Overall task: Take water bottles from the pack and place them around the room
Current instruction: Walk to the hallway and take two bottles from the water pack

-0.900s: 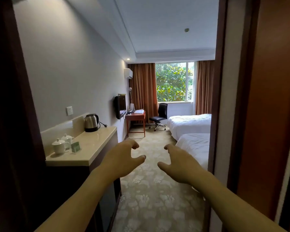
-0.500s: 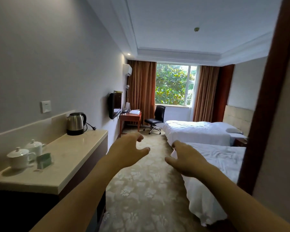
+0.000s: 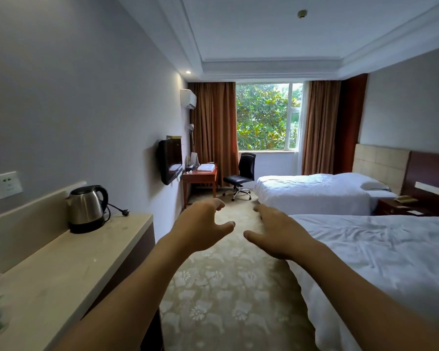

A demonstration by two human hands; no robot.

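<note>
- head view: both arms stretched fwd over the patterned carpet [image 3: 226, 287], nothing held
- left hand [image 3: 200, 229]: fingers loosely curled, thumb out, empty, in the air past the counter [image 3: 69, 274] end
- right hand [image 3: 276, 236]: fingers relaxed, slightly bent, thumb pointing left, empty, just beside the near bed [image 3: 390, 262] corner
- hands near each other, not touching
- water bottles / pack: can't tell where, none seen in frame
- kettle [image 3: 86, 209] upright on counter by the wall, its plug lying loose on the top
- tv [image 3: 171, 164] on left wall, desk [image 3: 200, 173] + office chair [image 3: 240, 176] near window [image 3: 266, 117]
- 2nd bed [image 3: 314, 191] farther back, nightstand [image 3: 401, 206] between the 2 beds
</note>
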